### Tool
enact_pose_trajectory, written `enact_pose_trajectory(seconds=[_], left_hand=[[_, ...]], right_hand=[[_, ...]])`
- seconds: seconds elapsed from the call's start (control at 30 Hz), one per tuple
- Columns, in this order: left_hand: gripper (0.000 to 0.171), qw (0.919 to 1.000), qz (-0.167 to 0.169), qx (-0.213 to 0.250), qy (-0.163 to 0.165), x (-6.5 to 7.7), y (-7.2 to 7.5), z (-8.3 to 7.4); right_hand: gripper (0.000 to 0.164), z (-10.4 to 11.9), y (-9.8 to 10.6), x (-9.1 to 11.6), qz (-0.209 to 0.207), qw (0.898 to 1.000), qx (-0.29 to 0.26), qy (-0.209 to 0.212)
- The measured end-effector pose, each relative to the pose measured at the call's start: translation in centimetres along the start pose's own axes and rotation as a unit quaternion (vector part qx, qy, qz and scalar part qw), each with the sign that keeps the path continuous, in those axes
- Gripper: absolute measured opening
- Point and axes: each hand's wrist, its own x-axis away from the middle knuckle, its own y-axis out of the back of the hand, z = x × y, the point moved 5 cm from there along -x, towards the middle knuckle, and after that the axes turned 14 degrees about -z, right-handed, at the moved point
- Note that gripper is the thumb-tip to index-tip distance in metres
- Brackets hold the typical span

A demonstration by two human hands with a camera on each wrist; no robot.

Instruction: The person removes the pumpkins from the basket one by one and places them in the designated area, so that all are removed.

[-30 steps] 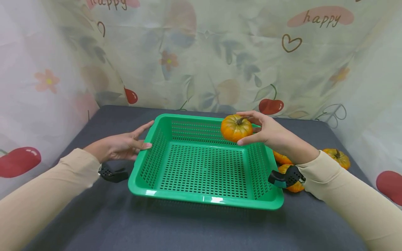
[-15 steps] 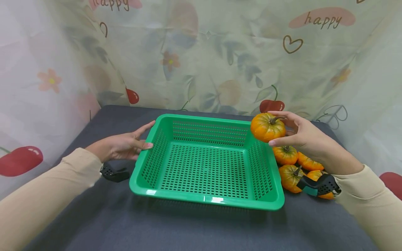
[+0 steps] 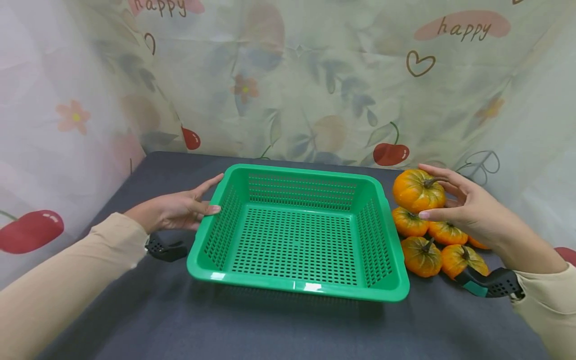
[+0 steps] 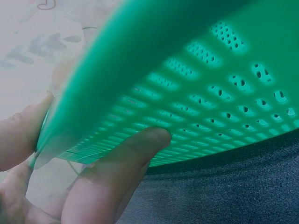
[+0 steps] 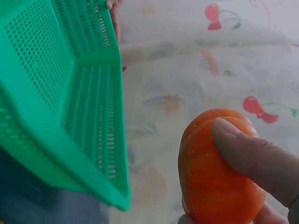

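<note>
A green plastic basket (image 3: 297, 284) with perforated walls and nothing inside stands in the middle of the head view. My left hand (image 3: 173, 210) grips its left rim, thumb on top; the left wrist view shows fingers (image 4: 121, 172) against the slotted outer wall. To the right of the basket, my right hand (image 3: 472, 210) pinches a small orange pumpkin (image 3: 416, 191) by its side, stem pointing toward the palm. In the right wrist view the thumb (image 5: 252, 154) presses on the pumpkin's ribbed skin. Below that hand, several similar pumpkins (image 3: 421, 256) lie close to the basket's right wall.
A dark grey cloth (image 3: 270, 325) covers the table. A patterned curtain (image 3: 297, 90) with cherries and the word "happy" hangs along the back and both sides. The black wrist cameras (image 3: 490, 282) sit close to the table, the right one beside the pumpkins.
My right hand has carried the pumpkin to the right, from over the basket to above the other pumpkins, which have come into fuller view. The left hand and basket stay nearly still.
</note>
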Motion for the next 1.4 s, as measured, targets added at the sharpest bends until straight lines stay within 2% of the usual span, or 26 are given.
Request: enact_pose_trajectory(seconds=[0.1, 0.33, 0.4, 0.5, 0.57, 0.63, 0.73, 0.8, 0.97, 1.03, 1.1, 1.17, 1.27, 1.4], left_hand=[[0.097, 1.0, 0.003, 0.0, -0.003, 0.0, 0.0, 0.0], [0.097, 1.0, -0.002, 0.0, -0.003, -0.1, -0.1, 0.2], [0.096, 1.0, -0.006, -0.001, -0.002, -0.1, -0.1, 0.2], [0.096, 1.0, -0.004, 0.0, -0.003, 0.0, -0.1, 0.2], [0.096, 1.0, -0.002, 0.003, -0.003, 0.0, -0.1, 0.1], [0.096, 1.0, -0.001, 0.005, -0.002, 0.0, -0.1, 0.1], [0.096, 1.0, -0.002, 0.004, -0.002, 0.0, -0.1, 0.2], [0.096, 1.0, -0.003, 0.002, -0.003, 0.0, 0.0, 0.2], [0.097, 0.9999, 0.003, -0.008, -0.01, 0.2, 0.0, 0.1], [0.098, 0.9999, 0.004, -0.01, -0.012, 0.2, 0.0, 0.1], [0.098, 0.9999, 0.005, -0.011, -0.012, 0.2, 0.0, 0.1], [0.099, 0.9999, 0.005, -0.011, -0.011, 0.2, -0.1, 0.1], [0.098, 0.9999, 0.003, -0.01, -0.01, 0.1, -0.1, 0.1], [0.097, 0.9999, 0.005, -0.01, -0.01, 0.2, -0.1, 0.0]], right_hand=[[0.082, -1.1, 0.7, 0.5, -0.013, 1.0, -0.006, 0.003], [0.083, -4.1, 2.4, 1.9, -0.064, 0.997, 0.041, -0.004], [0.083, -5.1, 2.9, 2.3, -0.075, 0.997, 0.034, -0.009], [0.082, -6.5, 4.0, 3.0, -0.099, 0.995, 0.006, -0.006], [0.081, -7.2, 4.8, 3.5, -0.117, 0.992, -0.039, 0.009], [0.079, -7.8, 5.6, 4.0, -0.14, 0.985, -0.094, 0.027], [0.076, -8.6, 6.6, 4.6, -0.171, 0.97, -0.167, 0.046], [0.076, -9.3, 7.1, 5.1, -0.19, 0.962, -0.188, 0.047], [0.079, -11.9, 8.1, 5.8, -0.231, 0.964, -0.132, 0.02], [0.081, -13.7, 8.7, 5.9, -0.243, 0.963, -0.114, 0.014], [0.084, -15.2, 9.2, 6.0, -0.254, 0.965, -0.072, 0.0], [0.085, -17.4, 9.9, 6.0, -0.269, 0.962, -0.052, -0.002], [0.086, -19.6, 10.5, 6.0, -0.276, 0.96, 0.0, -0.037], [0.09, -23.4, 11.4, 5.7, -0.279, 0.958, -0.023, -0.053]])
